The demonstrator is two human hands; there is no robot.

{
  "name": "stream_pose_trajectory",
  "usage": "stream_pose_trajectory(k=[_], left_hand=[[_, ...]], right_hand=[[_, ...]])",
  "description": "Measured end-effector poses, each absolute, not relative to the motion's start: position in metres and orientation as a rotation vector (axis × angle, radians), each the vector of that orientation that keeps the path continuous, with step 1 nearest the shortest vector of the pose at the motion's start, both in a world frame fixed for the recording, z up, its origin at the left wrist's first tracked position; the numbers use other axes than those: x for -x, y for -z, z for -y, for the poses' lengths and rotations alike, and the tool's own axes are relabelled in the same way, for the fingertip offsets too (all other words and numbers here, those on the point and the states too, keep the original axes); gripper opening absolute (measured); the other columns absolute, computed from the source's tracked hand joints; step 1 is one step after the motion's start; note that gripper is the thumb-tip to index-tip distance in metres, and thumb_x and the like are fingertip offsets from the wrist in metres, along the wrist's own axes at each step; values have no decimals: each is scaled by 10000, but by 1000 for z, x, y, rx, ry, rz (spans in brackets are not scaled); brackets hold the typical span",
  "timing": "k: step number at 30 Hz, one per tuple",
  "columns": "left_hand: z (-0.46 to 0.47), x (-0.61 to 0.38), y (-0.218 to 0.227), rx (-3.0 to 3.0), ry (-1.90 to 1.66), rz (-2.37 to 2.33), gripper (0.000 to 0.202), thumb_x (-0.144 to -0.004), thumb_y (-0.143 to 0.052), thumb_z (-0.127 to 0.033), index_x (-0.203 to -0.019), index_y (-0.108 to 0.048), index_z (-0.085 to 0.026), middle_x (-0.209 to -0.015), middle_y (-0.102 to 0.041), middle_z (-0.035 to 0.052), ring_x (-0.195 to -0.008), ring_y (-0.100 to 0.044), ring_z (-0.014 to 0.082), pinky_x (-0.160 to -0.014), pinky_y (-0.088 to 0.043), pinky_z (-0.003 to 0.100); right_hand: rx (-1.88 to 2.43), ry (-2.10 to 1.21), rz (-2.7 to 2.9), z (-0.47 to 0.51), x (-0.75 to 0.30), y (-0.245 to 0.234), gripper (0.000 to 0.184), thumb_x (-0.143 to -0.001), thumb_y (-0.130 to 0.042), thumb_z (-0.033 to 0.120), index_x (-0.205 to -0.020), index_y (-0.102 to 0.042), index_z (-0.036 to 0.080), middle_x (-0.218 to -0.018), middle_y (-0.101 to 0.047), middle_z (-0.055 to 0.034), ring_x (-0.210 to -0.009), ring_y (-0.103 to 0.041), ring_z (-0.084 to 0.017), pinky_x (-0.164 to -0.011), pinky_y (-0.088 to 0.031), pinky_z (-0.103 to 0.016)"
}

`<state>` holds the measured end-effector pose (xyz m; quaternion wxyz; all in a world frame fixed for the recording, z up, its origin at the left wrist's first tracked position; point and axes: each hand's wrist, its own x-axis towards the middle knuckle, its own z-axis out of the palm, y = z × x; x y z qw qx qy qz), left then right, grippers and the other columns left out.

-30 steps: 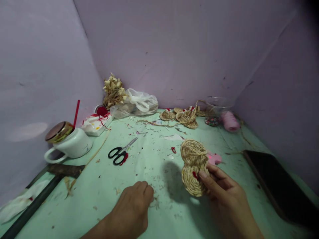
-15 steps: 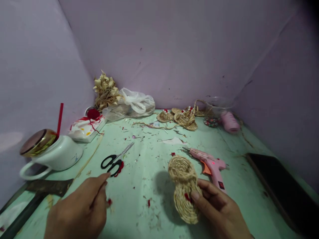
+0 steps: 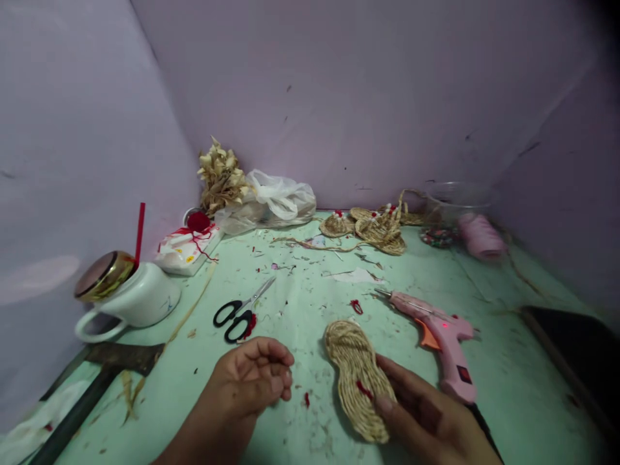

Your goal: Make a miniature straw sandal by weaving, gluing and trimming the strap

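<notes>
My right hand (image 3: 426,416) holds a small woven straw sandal (image 3: 356,374) low over the green table (image 3: 300,310), thumb pressed on its sole near a red speck. My left hand (image 3: 252,378) hovers just left of it, palm turned up and fingers curled in; whether anything lies in them is hidden. Small red scraps (image 3: 307,399) lie on the table between the two hands. Black-handled scissors (image 3: 239,311) lie just beyond my left hand. A pink glue gun (image 3: 438,336) rests on the table right of the sandal.
A white mug with a gold lid and red straw (image 3: 123,290) stands at left beside a dark blade (image 3: 121,358). Finished straw pieces (image 3: 372,226), a plastic bag (image 3: 271,203), dried husks (image 3: 220,174), a pink spool (image 3: 479,236) and a clear cup (image 3: 450,200) line the back. A dark slab (image 3: 576,352) lies right.
My left hand swung out to the left, then came back toward the sandal and turned palm up. The sandal has tilted flatter and lower. The view shifted, showing the glue gun.
</notes>
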<state>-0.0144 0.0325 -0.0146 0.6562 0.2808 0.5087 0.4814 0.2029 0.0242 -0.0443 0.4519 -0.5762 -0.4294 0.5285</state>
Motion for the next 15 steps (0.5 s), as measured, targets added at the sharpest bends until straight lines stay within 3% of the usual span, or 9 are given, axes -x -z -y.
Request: stream_pose_trajectory(k=[4, 6, 11, 15], left_hand=[[-23, 1, 13, -703, -1098, -1196, 268, -524, -747, -189, -749, -611, -139, -713, -606, 20, -574, -539, 86, -550, -445, 209], [-14, -6, 12, -739, -1076, -1214, 285, -535, -742, -183, -778, -597, -148, -724, -604, 17, -577, -545, 89, -544, -443, 210], [10, -24, 12, -807, -1035, -1199, 329, -510, -741, -166, -796, -578, -168, -730, -601, 8, -570, -561, 101, -541, -453, 226], [24, -30, 10, -861, -1015, -1217, 278, -540, -702, -178, -790, -579, -176, -736, -602, 9, -621, -571, 118, -608, -483, 256]], right_hand=[[1534, -694, 1528, -19, -218, 40, 339, -618, -706, 326, -953, -711, 281, -1037, -677, -81, -863, -646, -279, -682, -540, -362], [1443, -454, 1633, -12, -218, 32, 275, -667, -670, 281, -939, -707, 283, -1008, -673, -79, -833, -645, -249, -641, -534, -321], [1013, -810, 1998, 7, -196, 25, 133, -784, -554, 211, -812, -682, 197, -708, -672, -43, -625, -624, -134, -567, -485, -200], [1049, -597, 2164, 15, -182, 33, 203, -767, -462, 197, -651, -626, 166, -572, -612, -33, -482, -547, -112, -445, -385, -189]])
